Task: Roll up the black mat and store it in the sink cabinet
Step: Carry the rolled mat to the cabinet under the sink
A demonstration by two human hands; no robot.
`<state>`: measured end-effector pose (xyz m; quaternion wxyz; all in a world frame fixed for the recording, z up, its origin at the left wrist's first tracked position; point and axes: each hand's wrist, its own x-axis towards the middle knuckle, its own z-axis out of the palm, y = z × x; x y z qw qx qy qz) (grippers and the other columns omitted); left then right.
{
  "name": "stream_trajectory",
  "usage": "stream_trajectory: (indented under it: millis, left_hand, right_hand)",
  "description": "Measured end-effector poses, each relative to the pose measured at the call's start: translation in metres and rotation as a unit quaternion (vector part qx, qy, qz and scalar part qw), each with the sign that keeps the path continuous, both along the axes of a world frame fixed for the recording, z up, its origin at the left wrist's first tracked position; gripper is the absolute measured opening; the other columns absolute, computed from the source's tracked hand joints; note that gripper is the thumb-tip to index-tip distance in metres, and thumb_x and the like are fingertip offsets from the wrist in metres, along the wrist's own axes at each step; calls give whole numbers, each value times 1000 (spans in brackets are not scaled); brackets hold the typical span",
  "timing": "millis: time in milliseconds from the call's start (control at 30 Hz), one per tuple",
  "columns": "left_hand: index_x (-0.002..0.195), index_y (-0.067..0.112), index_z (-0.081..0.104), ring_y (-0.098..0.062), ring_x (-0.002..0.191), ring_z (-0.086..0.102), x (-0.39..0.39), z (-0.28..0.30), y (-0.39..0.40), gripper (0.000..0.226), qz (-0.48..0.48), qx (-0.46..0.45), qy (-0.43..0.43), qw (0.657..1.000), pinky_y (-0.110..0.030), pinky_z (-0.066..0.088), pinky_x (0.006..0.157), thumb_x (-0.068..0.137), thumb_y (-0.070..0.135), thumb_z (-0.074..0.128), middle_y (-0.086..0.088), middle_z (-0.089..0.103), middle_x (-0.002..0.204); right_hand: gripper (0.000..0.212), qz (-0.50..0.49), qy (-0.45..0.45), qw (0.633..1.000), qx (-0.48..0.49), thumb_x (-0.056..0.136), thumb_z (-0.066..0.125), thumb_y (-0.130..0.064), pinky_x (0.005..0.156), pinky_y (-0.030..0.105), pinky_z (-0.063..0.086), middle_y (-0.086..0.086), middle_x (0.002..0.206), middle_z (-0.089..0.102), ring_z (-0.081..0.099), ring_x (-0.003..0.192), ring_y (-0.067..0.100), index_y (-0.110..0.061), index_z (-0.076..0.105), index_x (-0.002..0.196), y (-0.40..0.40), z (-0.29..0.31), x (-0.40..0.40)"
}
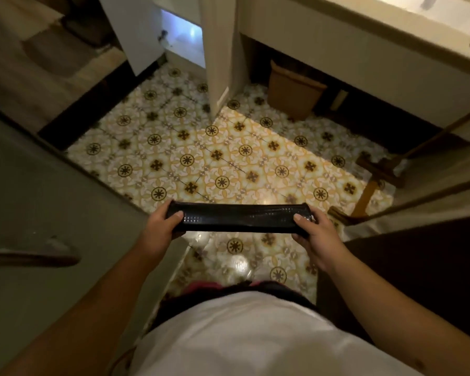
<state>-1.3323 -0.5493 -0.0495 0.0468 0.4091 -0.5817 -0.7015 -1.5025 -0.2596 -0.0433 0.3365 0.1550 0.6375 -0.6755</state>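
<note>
The black mat [239, 217] is rolled into a flat tube and held level in front of my body, above the patterned tile floor. My left hand [162, 226] grips its left end with the thumb on top. My right hand [314, 234] grips its right end the same way. The sink cabinet [364, 50] stands at the upper right, with a dark open space [258, 66] beneath its counter. A white sink basin [445, 9] sits on top.
A brown bin [293, 90] stands in the space under the sink counter. A white cabinet door [215, 58] hangs open beside it. A wooden stool or frame [375, 183] is at the right. A grey door [38, 213] with a handle fills the left.
</note>
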Motion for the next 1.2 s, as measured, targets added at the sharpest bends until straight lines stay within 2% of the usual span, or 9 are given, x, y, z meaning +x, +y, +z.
stream_trajectory:
  millis: [100, 300, 567, 733, 800, 900, 967, 1133, 1200]
  left_hand:
    - [139, 6, 43, -25, 105, 58, -33, 3, -5, 44, 48, 9, -2, 999, -31, 51, 77, 96, 11, 50, -15, 53, 126]
    - [129, 16, 52, -21, 101, 60, -96, 6, -34, 35, 140, 12, 4, 990, -31, 50, 71, 94, 14, 51, -6, 59, 117]
    - [131, 21, 54, -19, 102, 58, -190, -15, -126, 39, 274, 37, 19, 961, -32, 50, 72, 93, 13, 50, 1, 58, 118]
    - [118, 27, 61, -23, 107, 58, -226, -2, -185, 31, 296, 28, 30, 954, -41, 52, 83, 91, 15, 52, 0, 59, 118]
    - [116, 28, 63, -21, 105, 59, -233, 3, -205, 30, 309, 25, 32, 950, -39, 53, 81, 91, 14, 53, 2, 59, 116]
    - [138, 16, 49, -21, 110, 57, -241, 5, -234, 45, 325, 10, 19, 945, -41, 52, 89, 93, 16, 52, -5, 55, 126]
    - [141, 14, 45, -22, 112, 56, -248, 3, -253, 48, 339, 7, 19, 941, -38, 51, 88, 94, 16, 51, -6, 54, 129]
    - [137, 17, 48, -15, 108, 58, -276, -5, -304, 44, 404, 32, 33, 914, -33, 50, 88, 93, 14, 53, 1, 58, 122]
    - [128, 22, 52, -16, 104, 60, -291, -5, -322, 35, 421, 28, 27, 906, -32, 51, 79, 94, 13, 53, 4, 61, 115]
  right_hand:
    - [35, 37, 0, 999, 7, 88, 65, -13, 63, 25, 53, 5, 114, 62, 63, 101, 21, -22, 56, 121, -20, 5, -55]
    - [37, 109, 6, 994, -3, 88, 65, -16, 67, 26, 52, 5, 114, 63, 63, 100, 19, -20, 56, 124, -75, 6, -148]
    - [23, 171, 23, 985, -2, 88, 65, -16, 67, 26, 54, 3, 109, 64, 65, 96, 17, -27, 63, 108, -192, -7, -255]
    - [44, 201, 6, 979, -7, 88, 66, -16, 67, 26, 54, 7, 121, 59, 63, 104, 20, -20, 52, 130, -264, 0, -309]
    - [42, 226, 11, 974, -13, 88, 65, -17, 66, 25, 54, 6, 120, 60, 62, 104, 19, -21, 53, 128, -296, 4, -328]
    - [38, 256, 11, 966, -20, 88, 65, -15, 66, 23, 55, 5, 114, 63, 64, 104, 20, -22, 55, 125, -344, 7, -353]
    - [32, 281, 4, 959, -30, 88, 65, -14, 67, 23, 55, 3, 108, 67, 66, 102, 20, -24, 59, 118, -377, 3, -369]
    - [31, 344, -5, 938, -45, 88, 64, -12, 65, 23, 55, 5, 106, 65, 66, 96, 19, -19, 60, 117, -467, -17, -418]
    - [27, 376, -12, 926, -41, 87, 65, -12, 65, 23, 55, 4, 107, 66, 66, 96, 19, -23, 63, 112, -504, -22, -441]
